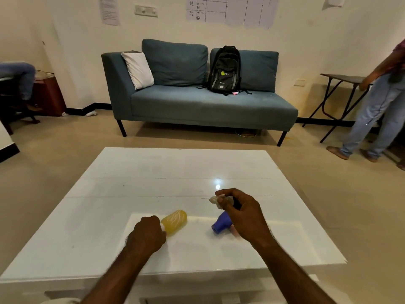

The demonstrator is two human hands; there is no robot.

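A yellow, ribbed, translucent bottle-like object (174, 221) lies on its side on the white glossy table (175, 172). My left hand (146, 235) is curled around its near end. My right hand (243, 216) hovers above the table and pinches a small crumpled whitish piece (215, 199) between thumb and fingers. A blue funnel-shaped plastic piece (221, 224) lies on the table just below my right hand, partly hidden by it. A small pink bit (235, 231) shows beside the blue piece.
A blue-grey sofa (197, 106) stands beyond the table with a white cushion (138, 70) and a black backpack (224, 70). A person in jeans (377, 110) stands at the right by a dark folding table (341, 79). Another person's legs (19, 77) show at the left.
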